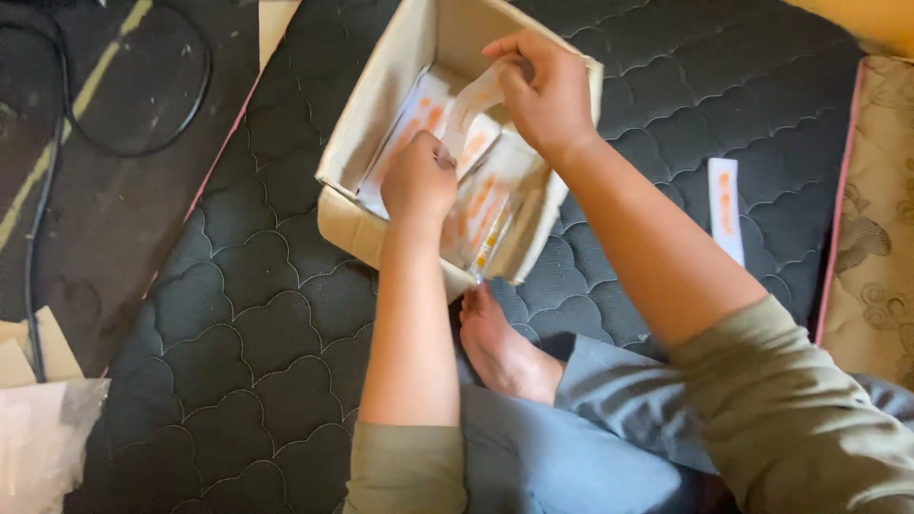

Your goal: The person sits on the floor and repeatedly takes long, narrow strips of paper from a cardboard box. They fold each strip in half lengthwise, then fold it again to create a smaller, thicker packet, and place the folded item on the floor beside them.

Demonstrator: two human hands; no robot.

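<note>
A cardboard box (376, 90) stands open on a dark quilted mattress (257, 324), holding several white packets with orange print (490, 205). My left hand (417, 181) is down inside the box, fingers closed on the lower end of a long white and orange packet (468, 109). My right hand (545, 90) is above the box's far right rim and pinches the upper end of that same packet. The packet runs slanted between the two hands.
One more white and orange packet (725, 209) lies alone on the mattress to the right. My bare foot (500, 347) rests just below the box. Black cables (48, 190) cross the dark floor at left. Clear plastic (38, 447) lies at the lower left. A patterned cushion (876, 219) borders the right edge.
</note>
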